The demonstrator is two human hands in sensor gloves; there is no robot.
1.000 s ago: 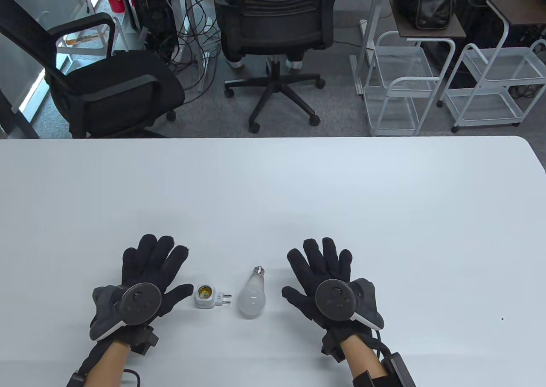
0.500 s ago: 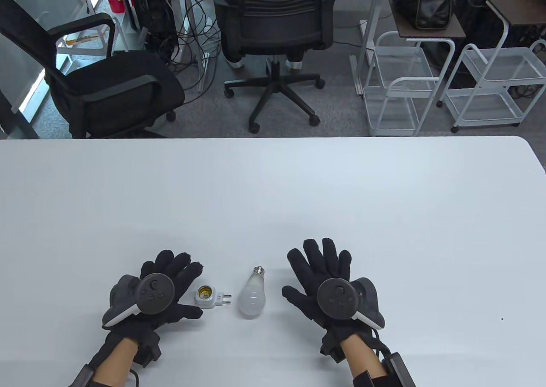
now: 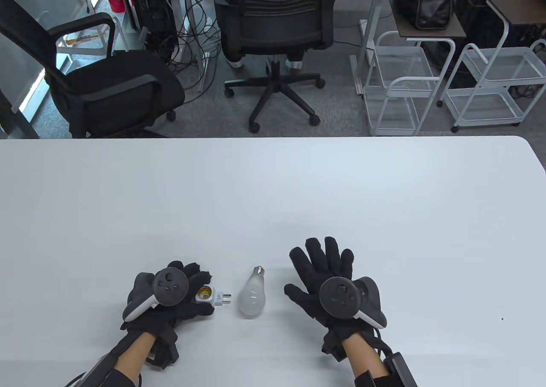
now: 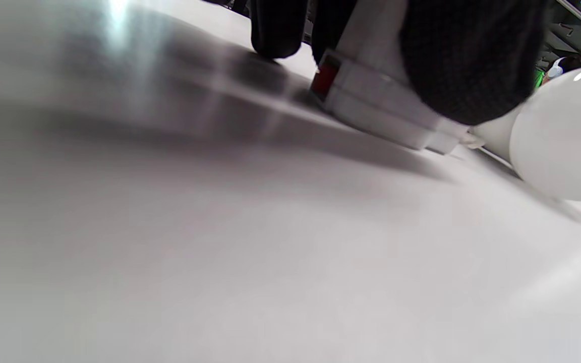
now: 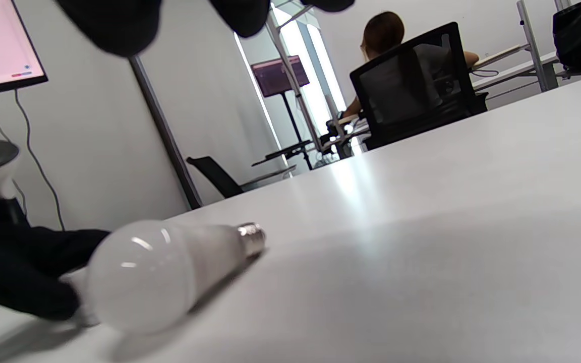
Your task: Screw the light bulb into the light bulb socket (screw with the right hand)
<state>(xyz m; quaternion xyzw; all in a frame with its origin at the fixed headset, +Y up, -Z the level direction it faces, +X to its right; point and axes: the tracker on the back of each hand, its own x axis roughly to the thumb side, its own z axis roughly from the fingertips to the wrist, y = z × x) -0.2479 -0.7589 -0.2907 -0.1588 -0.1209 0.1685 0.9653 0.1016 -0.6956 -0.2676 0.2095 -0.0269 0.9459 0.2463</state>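
left fingers [image 3: 200, 272]: black-gloved, curled round the small white plastic plug-in bulb socket [image 3: 207, 295], fingertips on its far side, thumb on its near side
left hand [image 3: 170, 295]: at the near left of the white table [image 3: 273, 182], gripping the socket, which lies on the tabletop
right fingers [image 3: 324, 255]: straight and spread wide, holding nothing
right hand [image 3: 330, 284]: flat, palm down, near right, just right of the bulb and apart from it
bulb: frosted white pear-shaped light bulb [image 3: 252, 293] lying on its side between the hands, silver screw base pointing to the far side, just right of the socket's metal prongs
socket opening: faces up, brass contact visible
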